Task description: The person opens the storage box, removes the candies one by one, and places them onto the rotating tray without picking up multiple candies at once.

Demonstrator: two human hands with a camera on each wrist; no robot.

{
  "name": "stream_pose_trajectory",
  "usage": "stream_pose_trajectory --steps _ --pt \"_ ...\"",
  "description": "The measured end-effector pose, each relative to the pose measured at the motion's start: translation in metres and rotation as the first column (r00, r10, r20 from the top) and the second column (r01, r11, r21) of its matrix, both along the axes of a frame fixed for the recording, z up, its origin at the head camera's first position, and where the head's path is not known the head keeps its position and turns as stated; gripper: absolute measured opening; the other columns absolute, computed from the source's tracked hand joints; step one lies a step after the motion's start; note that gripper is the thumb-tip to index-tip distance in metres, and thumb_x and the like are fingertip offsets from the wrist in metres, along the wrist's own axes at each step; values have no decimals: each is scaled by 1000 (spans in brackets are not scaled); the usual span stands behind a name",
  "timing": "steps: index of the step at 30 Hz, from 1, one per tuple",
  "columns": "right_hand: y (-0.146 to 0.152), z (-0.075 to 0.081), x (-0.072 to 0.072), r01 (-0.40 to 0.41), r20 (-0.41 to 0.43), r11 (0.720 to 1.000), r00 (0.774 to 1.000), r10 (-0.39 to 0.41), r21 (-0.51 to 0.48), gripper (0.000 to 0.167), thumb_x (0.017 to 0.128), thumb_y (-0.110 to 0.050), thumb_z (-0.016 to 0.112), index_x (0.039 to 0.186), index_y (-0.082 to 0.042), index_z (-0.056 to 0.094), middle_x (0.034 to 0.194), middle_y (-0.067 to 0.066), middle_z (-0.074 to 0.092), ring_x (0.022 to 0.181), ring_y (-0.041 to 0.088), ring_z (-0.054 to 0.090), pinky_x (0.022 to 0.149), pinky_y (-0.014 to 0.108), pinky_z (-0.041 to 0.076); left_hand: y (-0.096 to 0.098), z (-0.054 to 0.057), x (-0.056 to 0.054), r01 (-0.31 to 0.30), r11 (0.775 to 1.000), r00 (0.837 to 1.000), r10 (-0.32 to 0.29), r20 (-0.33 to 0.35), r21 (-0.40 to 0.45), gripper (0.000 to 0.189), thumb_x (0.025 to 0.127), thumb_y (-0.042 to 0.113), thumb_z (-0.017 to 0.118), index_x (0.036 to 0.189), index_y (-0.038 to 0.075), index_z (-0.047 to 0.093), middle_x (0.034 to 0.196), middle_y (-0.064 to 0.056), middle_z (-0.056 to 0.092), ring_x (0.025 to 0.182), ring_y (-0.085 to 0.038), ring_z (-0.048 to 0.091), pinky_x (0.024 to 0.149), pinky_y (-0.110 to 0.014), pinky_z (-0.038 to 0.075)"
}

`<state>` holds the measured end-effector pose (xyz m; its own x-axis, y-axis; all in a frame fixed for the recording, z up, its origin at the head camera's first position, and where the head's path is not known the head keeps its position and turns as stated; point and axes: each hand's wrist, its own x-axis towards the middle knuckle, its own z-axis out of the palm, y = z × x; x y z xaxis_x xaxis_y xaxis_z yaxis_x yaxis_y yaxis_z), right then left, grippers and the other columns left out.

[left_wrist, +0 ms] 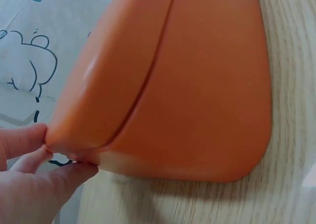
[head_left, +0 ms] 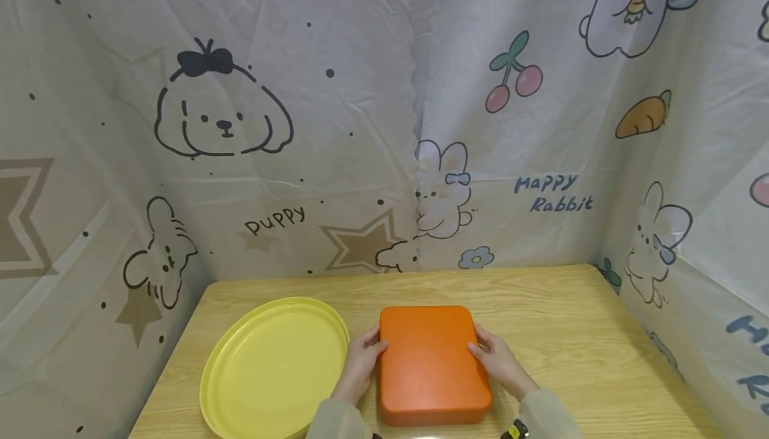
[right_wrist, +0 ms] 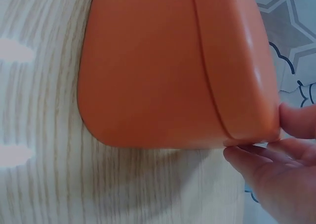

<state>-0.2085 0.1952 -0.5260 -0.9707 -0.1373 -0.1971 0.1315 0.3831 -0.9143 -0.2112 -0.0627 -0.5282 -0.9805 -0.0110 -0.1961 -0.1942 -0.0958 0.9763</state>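
Observation:
An orange lidded box (head_left: pixel 434 365) with rounded corners lies on the wooden table in the head view, its smooth lid facing up. My left hand (head_left: pixel 362 362) grips its left side, thumb over the top edge. On the opposite side my right hand (head_left: pixel 500 359) holds it the same way. Both wrist views show a seam between lid and body. In the left wrist view, the left fingers (left_wrist: pixel 74 177) pinch the lid's edge near the seam. Fingers of the right hand (right_wrist: pixel 247 159) do likewise in the right wrist view. The lid looks fully seated.
A round yellow tray (head_left: pixel 273 369) with a raised rim lies left of the box, near my left forearm. The wooden table (head_left: pixel 577 339) extends to the right. White cloth walls (head_left: pixel 360 112) printed with cartoon animals enclose the back and both sides.

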Motion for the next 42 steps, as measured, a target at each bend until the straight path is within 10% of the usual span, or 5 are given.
stream_pose_trajectory --steps 10,17,21,42 --pt "3 7 1 -22 15 1000 1000 22 21 61 94 -14 49 142 6 17 139 31 29 123 45 35 98 49 36 6 -2 5 -78 996 994 75 -79 -36 48 85 -5 53 131 -10 39 132 -30 40 123 -40 38 98 -43 38" --pt "7 6 3 -54 -125 993 990 67 105 63 91 -24 57 139 6 29 99 18 49 82 23 54 68 32 48 8 3 8 -149 965 983 120 -140 -214 46 82 -4 58 126 -9 47 102 -23 57 90 -26 54 71 -26 49" --pt "3 12 3 20 -58 993 998 -13 119 58 90 -13 57 138 5 31 91 13 48 74 20 48 60 28 44 10 6 9 -160 956 978 119 -171 -246 46 80 -5 58 125 -10 48 94 -18 56 82 -19 52 65 -21 46" --pt "51 33 5 26 87 994 996 -35 105 58 93 -11 50 142 3 22 106 22 43 66 18 43 58 30 44 44 36 11 13 966 976 -69 -205 -259 55 76 -9 59 129 -9 44 81 -7 46 73 -14 41 60 -20 40"
